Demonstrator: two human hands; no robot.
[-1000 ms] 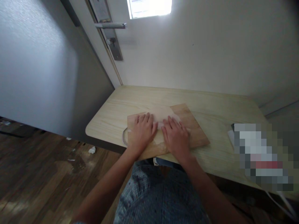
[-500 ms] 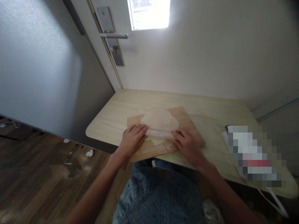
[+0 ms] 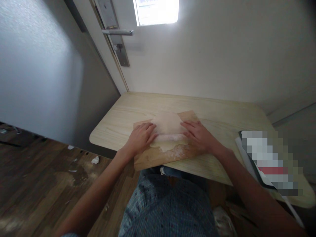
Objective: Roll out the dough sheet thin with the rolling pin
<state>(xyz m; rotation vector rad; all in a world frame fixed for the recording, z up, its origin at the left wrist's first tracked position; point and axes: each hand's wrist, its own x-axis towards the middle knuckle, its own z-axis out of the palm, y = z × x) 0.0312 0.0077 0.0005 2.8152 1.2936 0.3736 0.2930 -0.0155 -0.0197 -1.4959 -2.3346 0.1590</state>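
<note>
A pale, flour-dusted rolling pin (image 3: 171, 137) lies crosswise on a flat sheet of dough (image 3: 168, 123). Dough shows both beyond the pin and on its near side. Beneath it is a thin brown wooden board (image 3: 148, 161), with flour scattered over its front part. My left hand (image 3: 142, 136) rests over the pin's left end, fingers pointing forward. Over the right end lies my right hand (image 3: 197, 135), its fingers also reaching forward and inward. Both hands hide the ends of the pin.
The board lies on a light wood table (image 3: 202, 108) against a white door with a lever handle (image 3: 120, 32). A blurred-out flat object (image 3: 266, 161) lies at the table's right. A grey panel (image 3: 44, 72) stands left, and scraps (image 3: 95, 160) litter the wooden floor.
The rolling pin and both hands have moved slightly away from me over the dough. My fingers now reach further forward, and the view has shifted a little.
</note>
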